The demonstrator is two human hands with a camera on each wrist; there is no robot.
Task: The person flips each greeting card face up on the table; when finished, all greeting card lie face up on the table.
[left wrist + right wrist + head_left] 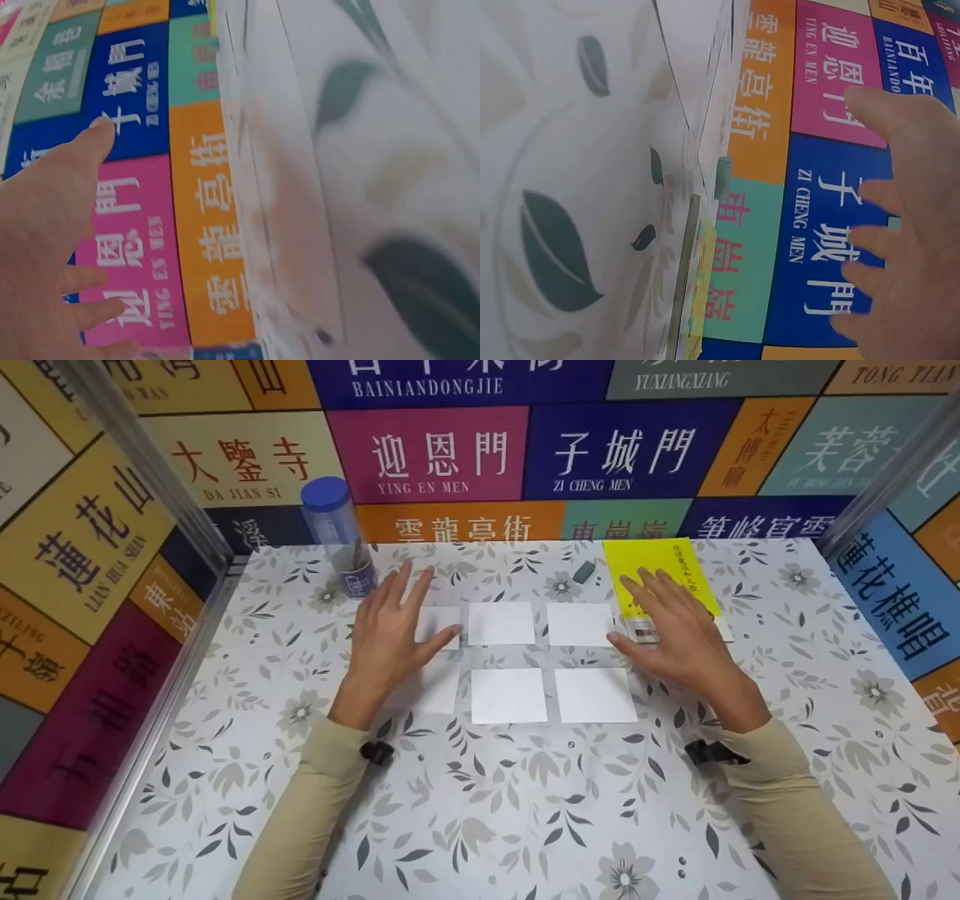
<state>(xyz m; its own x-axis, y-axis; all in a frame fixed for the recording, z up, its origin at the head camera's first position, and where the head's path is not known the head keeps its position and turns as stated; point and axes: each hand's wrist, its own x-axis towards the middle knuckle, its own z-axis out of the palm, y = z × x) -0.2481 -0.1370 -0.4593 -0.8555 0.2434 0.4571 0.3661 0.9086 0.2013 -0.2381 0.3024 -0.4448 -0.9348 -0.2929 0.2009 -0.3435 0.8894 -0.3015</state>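
Several white paper cards (510, 695) lie flat on the flowered tabletop in two rows. My left hand (390, 630) hovers over the left end of these rows, fingers spread, partly covering the leftmost cards. On the other side, my right hand (671, 626) is held with fingers extended beside the right end of the rows. It overlaps the lower part of a yellow booklet (690, 559) in the head view. Both wrist views show bare palms with nothing held; a card (289, 187) lies below the left one.
A clear plastic jar with a blue lid (325, 493) stands at the back left, something thin inside it. Behind the cards sits a small dark green block (584, 572). Panels with large Chinese lettering (435, 454) wall the table at the back and sides.
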